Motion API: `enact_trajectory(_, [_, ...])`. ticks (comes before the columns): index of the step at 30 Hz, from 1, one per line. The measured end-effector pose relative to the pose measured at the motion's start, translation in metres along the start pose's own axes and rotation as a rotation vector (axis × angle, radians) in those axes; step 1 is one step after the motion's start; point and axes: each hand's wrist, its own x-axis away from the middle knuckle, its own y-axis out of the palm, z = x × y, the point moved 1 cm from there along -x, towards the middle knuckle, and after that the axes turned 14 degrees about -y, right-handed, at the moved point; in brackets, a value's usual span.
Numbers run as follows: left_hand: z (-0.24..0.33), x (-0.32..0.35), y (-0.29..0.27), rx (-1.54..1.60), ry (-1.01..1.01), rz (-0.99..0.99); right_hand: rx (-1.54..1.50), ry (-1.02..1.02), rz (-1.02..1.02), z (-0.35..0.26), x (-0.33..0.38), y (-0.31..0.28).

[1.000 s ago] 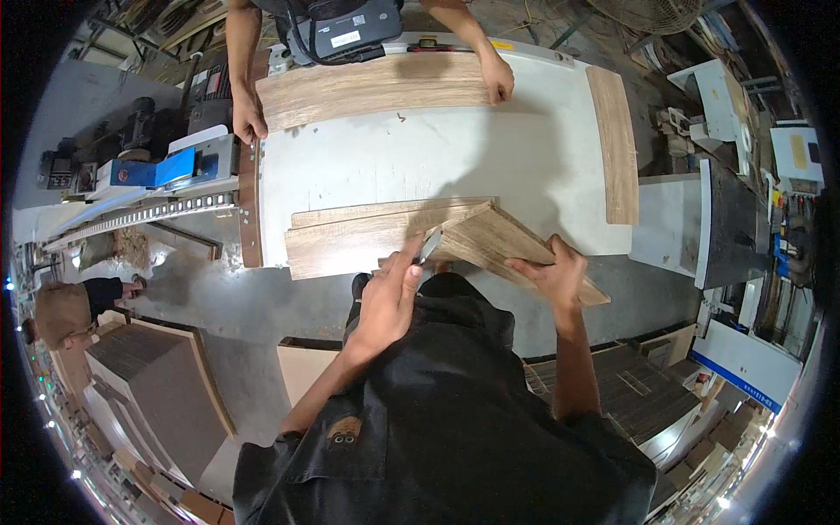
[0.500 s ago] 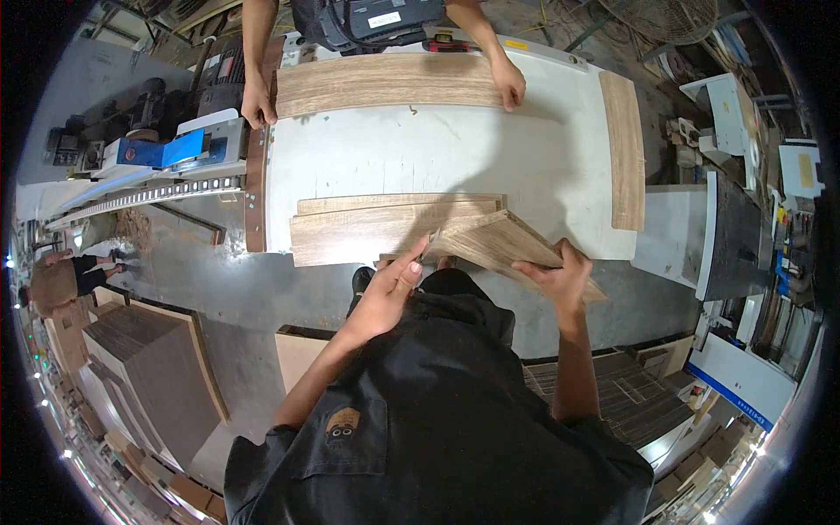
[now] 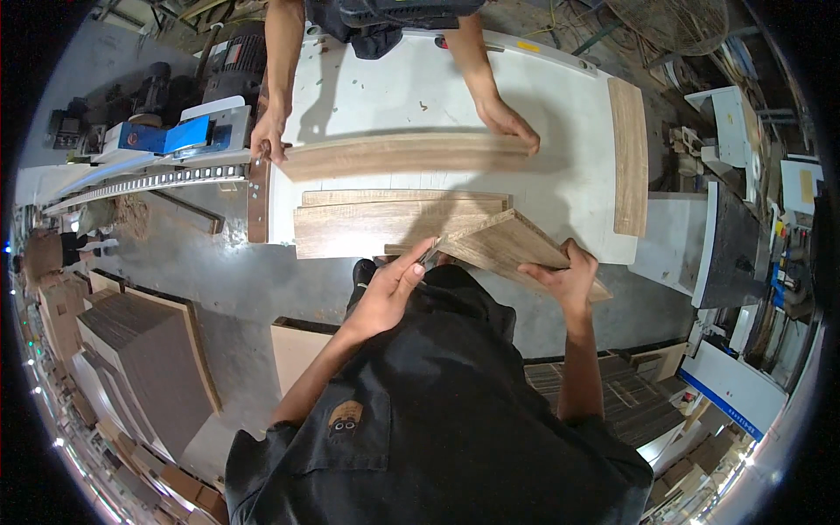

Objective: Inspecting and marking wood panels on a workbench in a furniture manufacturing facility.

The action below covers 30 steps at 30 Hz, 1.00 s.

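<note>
My right hand [image 3: 567, 273] grips the right part of a wood-grain board [image 3: 512, 234], which is tilted above the near edge of the white table. Close to this board's left corner, my left hand [image 3: 391, 290] is closed round a thin, blade-like tool [image 3: 430, 253]; its exact kind is too small to make out. Left of the tilted board, several wood-grain boards [image 3: 367, 229] lie overlapping at the table's near edge. Across from me, a co-worker's two hands [image 3: 273, 138] hold another long wood-grain board [image 3: 411, 157] by its ends.
On the white table [image 3: 367, 96], one more board [image 3: 628, 157] lies along the right end. A machine with a chain-like rail [image 3: 157, 191] stands at the left. Stacked dark panels [image 3: 149, 359] rest behind me on the left, others [image 3: 604, 398] on the right.
The co-worker has brought the long board from the table's far edge toward me, close to the overlapping boards. My hands and the tilted board have hardly moved.
</note>
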Motion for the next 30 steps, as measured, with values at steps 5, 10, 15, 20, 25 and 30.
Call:
enact_trajectory(5, [0.007,0.000,-0.004,-0.045,0.063,0.018,-0.044,0.039,-0.010,-0.006,-0.009,-0.003])
enact_trajectory(10, [-0.001,-0.004,-0.004,-0.039,0.058,0.032,-0.077,0.046,0.005,-0.004,-0.010,-0.002])
enact_trajectory(15, [-0.003,-0.008,0.003,-0.024,0.084,0.100,0.108,-0.037,0.031,-0.002,-0.005,0.007])
enact_trajectory(20, [0.005,-0.003,0.001,0.041,0.035,0.147,0.160,-0.098,0.057,-0.009,-0.004,0.013])
enact_trajectory(25, [-0.004,-0.004,-0.003,-0.034,0.043,0.174,0.142,-0.097,0.035,-0.014,-0.009,0.012])
enact_trajectory(30, [-0.021,-0.013,-0.009,-0.003,-0.136,0.162,-0.057,-0.104,-0.101,0.009,0.007,0.019])
